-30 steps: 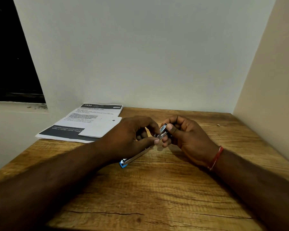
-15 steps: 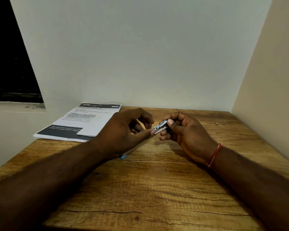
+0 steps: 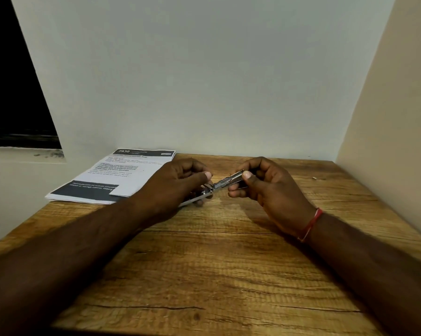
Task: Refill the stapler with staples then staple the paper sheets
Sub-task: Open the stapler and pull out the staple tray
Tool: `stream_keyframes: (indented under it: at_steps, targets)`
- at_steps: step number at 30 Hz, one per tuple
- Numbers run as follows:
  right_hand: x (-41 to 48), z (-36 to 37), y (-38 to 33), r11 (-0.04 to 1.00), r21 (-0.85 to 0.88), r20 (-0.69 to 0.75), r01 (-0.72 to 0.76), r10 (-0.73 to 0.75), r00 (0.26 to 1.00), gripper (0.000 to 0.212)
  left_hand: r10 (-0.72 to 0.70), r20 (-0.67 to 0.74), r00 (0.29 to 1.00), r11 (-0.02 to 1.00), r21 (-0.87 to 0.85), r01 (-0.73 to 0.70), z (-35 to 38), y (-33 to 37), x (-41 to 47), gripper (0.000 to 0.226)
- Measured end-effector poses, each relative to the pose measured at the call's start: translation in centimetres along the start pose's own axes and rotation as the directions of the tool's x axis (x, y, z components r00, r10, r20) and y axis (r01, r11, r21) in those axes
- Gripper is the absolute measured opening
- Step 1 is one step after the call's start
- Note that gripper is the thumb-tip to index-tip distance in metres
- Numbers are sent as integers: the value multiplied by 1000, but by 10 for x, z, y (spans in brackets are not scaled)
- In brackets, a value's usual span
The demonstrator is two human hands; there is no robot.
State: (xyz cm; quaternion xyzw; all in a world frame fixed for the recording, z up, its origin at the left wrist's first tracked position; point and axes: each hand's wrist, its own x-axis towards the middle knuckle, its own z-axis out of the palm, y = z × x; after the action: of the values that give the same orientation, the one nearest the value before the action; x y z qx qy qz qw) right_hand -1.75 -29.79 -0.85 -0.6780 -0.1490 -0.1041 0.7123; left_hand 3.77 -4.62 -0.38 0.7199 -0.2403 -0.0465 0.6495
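Both hands had drawn a little apart since the frame half a second earlier. The left thumb, then lying on the metal next to the right thumb, had lifted clear of it. The blue tip seen under the left hand (image 3: 177, 187) was now hidden.

The small silver metal stapler (image 3: 225, 183) was hinged open and held just off the brown wood-grain table (image 3: 216, 263), just to the right of the stack of white printed paper sheets with dark bands (image 3: 112, 173). The left hand, nearer the stack, had its fingers curled round the lower arm, with the thumb held straight above the hinge and touching nothing. The right hand (image 3: 267, 190), farther from the stack, pinched the raised upper arm between thumb and curled fingers. A thin red thread bracelet (image 3: 310, 224) sat on that wrist.

The refilling step seemed to be in hand. The stapler was open, but whether staples already lay in its channel could not be told. No strip of staples showed in either hand. A tiny pale object (image 3: 314, 177) lay on the table well to the right of the stack, too small to identify.

The next move probably called for seating a strip squarely in the channel. The two arms would then be closed until they latched, and the stapler carried left to the stack.
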Motion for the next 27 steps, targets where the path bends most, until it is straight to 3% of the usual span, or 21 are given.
stream_keyframes:
  at_steps: [3, 6, 8, 12, 14, 16, 20, 24, 27]
  targets:
    - [-1, 1, -1, 999, -42, 0, 26, -26, 1000, 13, -63, 81, 995, 998, 15, 62, 0, -1, 0, 27]
    - [-1, 1, -2, 997, -73, -43, -21, 18, 999, 14, -61, 79, 995, 995, 87, 55, -2, 2, -1, 18]
    - [0, 0, -2, 991, -110, -87, -74, 65, 994, 15, -29, 58, 998, 975, 222, 15, -4, 3, -3, 11]
    - [0, -1, -2, 972, -200, -125, -127, 103, 987, 25, 61, 46, 997, 815, 574, -76, -8, 0, -7, 38]
    - [-1, -1, -3, 961, -238, -114, -138, 114, 987, 32, 96, 72, 993, 745, 657, -119, -9, -1, -6, 46]
    - [-2, 0, -3, 947, -290, -108, -140, 113, 988, 34, 103, 86, 991, 718, 683, -134, -10, -2, -5, 51]
    - [-3, 1, -5, 913, -390, -70, -124, 105, 992, 29, 100, 82, 992, 761, 636, -129, -7, -3, -4, 50]
    - [-9, 6, -7, 955, -218, 27, -203, 213, 977, 37, 108, 111, 988, 805, 574, -153, -7, -5, -3, 49]
    - [-9, 7, -6, 960, -187, 39, -207, 218, 975, 53, 113, 117, 987, 805, 572, -160, -10, -7, -1, 54]
